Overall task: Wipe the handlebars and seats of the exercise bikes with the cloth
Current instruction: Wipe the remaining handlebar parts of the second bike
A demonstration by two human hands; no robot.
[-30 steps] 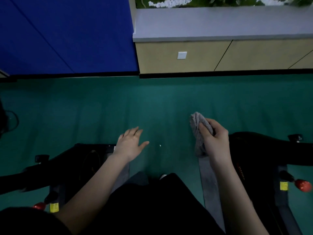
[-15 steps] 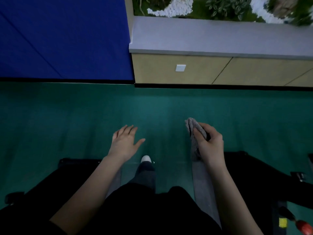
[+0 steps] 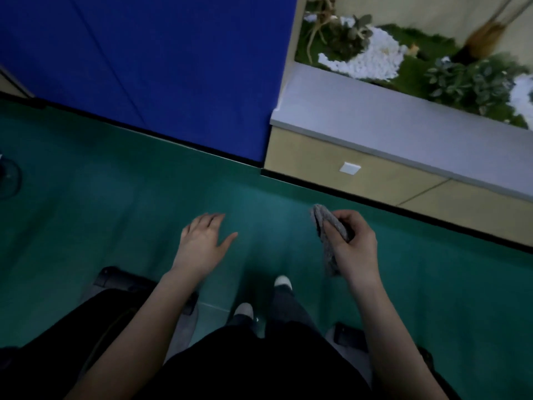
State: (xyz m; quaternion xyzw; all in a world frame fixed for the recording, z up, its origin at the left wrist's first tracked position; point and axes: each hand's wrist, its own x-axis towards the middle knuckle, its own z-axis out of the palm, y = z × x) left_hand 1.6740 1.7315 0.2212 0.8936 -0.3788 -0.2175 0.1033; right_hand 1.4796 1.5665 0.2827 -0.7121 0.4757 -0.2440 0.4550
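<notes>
Green floor (image 3: pixel 115 226) meets blue wall (image 3: pixel 173 67) and grey-topped planter ledge (image 3: pixel 389 119).

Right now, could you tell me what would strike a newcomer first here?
The right hand, centre-right, clutches a crumpled grey cloth above the green floor, while the left hand spreads open beside it. Behind, a blue wall panel fills the upper left, and white pebbles among plants sit upper right.

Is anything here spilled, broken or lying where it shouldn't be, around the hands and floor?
Nothing stands out. The right hand grips the grey cloth in the air, the left hand hangs open, and the green floor shows no spill. The picture is dim, so small marks could be missed.
</notes>
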